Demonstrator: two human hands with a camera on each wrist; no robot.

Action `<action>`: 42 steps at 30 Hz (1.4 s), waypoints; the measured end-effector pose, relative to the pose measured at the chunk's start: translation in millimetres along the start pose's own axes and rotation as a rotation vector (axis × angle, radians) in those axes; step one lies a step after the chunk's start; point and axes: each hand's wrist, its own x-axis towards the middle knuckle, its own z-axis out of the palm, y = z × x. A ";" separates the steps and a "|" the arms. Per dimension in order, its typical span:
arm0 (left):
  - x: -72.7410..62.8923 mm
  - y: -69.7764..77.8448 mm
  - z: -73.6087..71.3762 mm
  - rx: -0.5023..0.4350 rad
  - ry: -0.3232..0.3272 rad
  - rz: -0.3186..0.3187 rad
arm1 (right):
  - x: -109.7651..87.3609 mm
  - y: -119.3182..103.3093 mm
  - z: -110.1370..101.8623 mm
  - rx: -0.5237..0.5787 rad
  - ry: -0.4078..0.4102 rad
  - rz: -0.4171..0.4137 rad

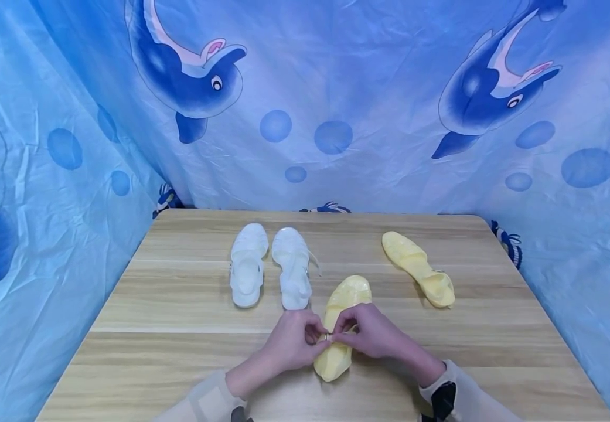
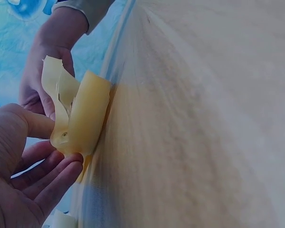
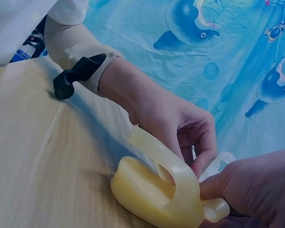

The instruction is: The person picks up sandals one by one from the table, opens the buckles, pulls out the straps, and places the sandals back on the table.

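Note:
A yellow jelly sandal (image 1: 349, 293) lies toe away near the front middle of the table. At its ankle strap (image 3: 173, 166), my left hand (image 1: 295, 341) pinches from the left beside a small metal buckle (image 1: 328, 337). From the right, my right hand (image 1: 372, 332) pinches the strap with thumb and index finger, fingertips right at the buckle. The left wrist view shows the sandal's heel (image 2: 89, 111) tilted near the table, with the strap standing up beside it. My fingers partly hide the buckle and strap end.
Farther right lies the other yellow sandal (image 1: 407, 255), angled across the wooden table (image 1: 178, 351). Two white sandals, one on the left (image 1: 249, 243) and one nearer the middle (image 1: 290, 246), lie side by side behind my left hand. A blue dolphin-printed curtain (image 1: 389, 88) surrounds the table.

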 end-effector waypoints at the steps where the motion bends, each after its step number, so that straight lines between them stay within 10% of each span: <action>1: -0.2 0.1 -0.1 0.002 0.000 0.001 | -0.2 0.0 -0.6 -0.002 -0.005 -0.011; 42: 1.5 5.0 -4.2 0.034 -0.024 -0.008 | -1.2 4.0 2.1 0.011 0.016 -0.063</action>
